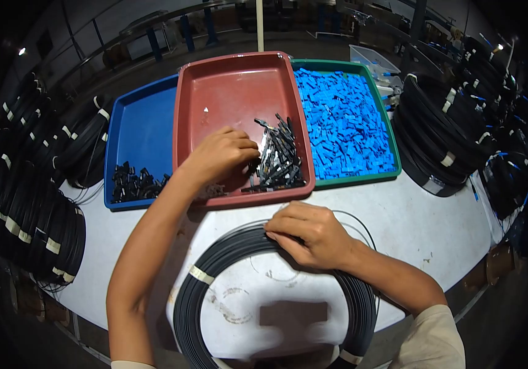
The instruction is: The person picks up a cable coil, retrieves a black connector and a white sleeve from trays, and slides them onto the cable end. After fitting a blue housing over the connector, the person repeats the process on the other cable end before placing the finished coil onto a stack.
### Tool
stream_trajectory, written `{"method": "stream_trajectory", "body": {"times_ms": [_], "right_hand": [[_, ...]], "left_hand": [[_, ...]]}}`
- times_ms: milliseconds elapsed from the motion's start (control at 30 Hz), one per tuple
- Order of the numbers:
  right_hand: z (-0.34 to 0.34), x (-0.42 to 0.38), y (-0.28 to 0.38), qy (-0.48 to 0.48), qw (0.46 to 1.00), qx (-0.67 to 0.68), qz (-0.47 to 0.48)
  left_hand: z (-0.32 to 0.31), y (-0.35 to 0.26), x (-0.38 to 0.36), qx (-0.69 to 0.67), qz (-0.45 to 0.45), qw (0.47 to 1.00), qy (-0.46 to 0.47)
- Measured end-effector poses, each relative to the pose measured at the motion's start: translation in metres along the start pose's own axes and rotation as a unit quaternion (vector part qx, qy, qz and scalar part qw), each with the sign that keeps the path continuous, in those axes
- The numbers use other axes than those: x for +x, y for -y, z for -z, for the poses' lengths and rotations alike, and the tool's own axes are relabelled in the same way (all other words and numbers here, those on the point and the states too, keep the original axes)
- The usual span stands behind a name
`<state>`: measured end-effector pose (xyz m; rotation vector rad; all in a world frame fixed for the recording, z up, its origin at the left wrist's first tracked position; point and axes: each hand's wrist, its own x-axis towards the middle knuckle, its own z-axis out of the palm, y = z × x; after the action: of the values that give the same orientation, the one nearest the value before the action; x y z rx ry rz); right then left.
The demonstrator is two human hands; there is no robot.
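Note:
My left hand (227,152) is inside the red tray (233,92), fingers curled at the edge of a pile of slim black and clear connector parts (279,154). Its fingertips are partly hidden, so what they pinch cannot be made out. My right hand (313,234) is closed in a pinch over the top of a coil of black cable (190,307), with thin cable at its fingertips. Pale tape bands (201,274) wrap the coil, which lies on the white table (442,227) in front of me.
Left of the red tray, a blue tray (141,123) holds small black parts (138,183). At right, a green tray (393,157) is filled with blue pieces (344,123). Taped cable coils are stacked at left (36,234) and right (442,135). A pole (260,27) rises behind.

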<state>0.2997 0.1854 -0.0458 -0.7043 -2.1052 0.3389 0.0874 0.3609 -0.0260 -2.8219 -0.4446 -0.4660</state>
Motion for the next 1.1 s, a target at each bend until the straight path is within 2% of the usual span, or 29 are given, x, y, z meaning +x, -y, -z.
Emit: {"method": "stream_trajectory", "body": {"times_ms": [33, 167, 267, 300, 333, 367, 433, 500, 533, 567, 633, 700, 800, 1033, 1100], "right_hand": [[0.000, 0.000, 0.000, 0.001, 1.000, -0.001, -0.001], [0.000, 0.003, 0.000, -0.003, 1.000, -0.016, -0.002], [0.001, 0.004, 0.001, 0.001, 1.000, -0.020, -0.006], [0.001, 0.005, 0.001, 0.003, 1.000, -0.022, -0.006], [0.002, 0.006, 0.002, 0.003, 1.000, -0.022, -0.005], [0.003, 0.006, 0.003, 0.007, 1.000, -0.026, -0.010], [0.002, 0.005, 0.004, 0.011, 0.999, -0.030, -0.017], [0.002, 0.005, 0.004, 0.007, 0.999, -0.017, -0.032], [0.002, 0.005, 0.004, 0.008, 0.999, -0.017, -0.031], [0.002, 0.005, 0.004, 0.006, 0.999, -0.015, -0.032], [0.003, 0.006, 0.005, 0.005, 0.999, -0.010, -0.033], [0.003, 0.006, 0.006, 0.009, 0.999, -0.008, -0.042], [0.004, 0.006, 0.007, 0.006, 0.999, -0.001, -0.047], [0.004, 0.005, 0.008, -0.025, 0.999, 0.009, -0.039], [0.004, 0.003, 0.008, -0.023, 0.998, 0.020, -0.046]], "left_hand": [[-0.003, 0.005, 0.005, 0.034, -0.037, 0.999, -0.008], [-0.002, 0.018, 0.010, 0.059, -0.029, 0.997, 0.044], [-0.003, 0.020, 0.001, -0.049, 0.020, 0.999, -0.009], [0.000, 0.016, -0.002, -0.047, 0.022, 0.999, -0.009], [0.006, 0.007, -0.003, -0.167, 0.102, 0.980, -0.034], [0.010, -0.001, -0.005, -0.283, 0.181, 0.940, -0.058], [0.014, -0.010, -0.011, -0.316, 0.185, 0.927, -0.084], [0.016, -0.018, -0.017, -0.469, 0.279, 0.829, -0.125], [0.013, -0.020, -0.023, -0.517, 0.289, 0.796, -0.127], [0.014, -0.024, -0.026, -0.516, 0.289, 0.796, -0.128], [0.017, -0.035, -0.032, -0.624, 0.288, 0.708, -0.164], [0.020, -0.048, -0.038, -0.616, 0.267, 0.719, -0.178], [0.039, -0.080, -0.039, -0.645, 0.308, 0.667, -0.212], [0.041, -0.129, -0.056, -0.645, 0.292, 0.673, -0.215], [0.033, -0.135, -0.062, -0.660, 0.300, 0.652, -0.222]]}}
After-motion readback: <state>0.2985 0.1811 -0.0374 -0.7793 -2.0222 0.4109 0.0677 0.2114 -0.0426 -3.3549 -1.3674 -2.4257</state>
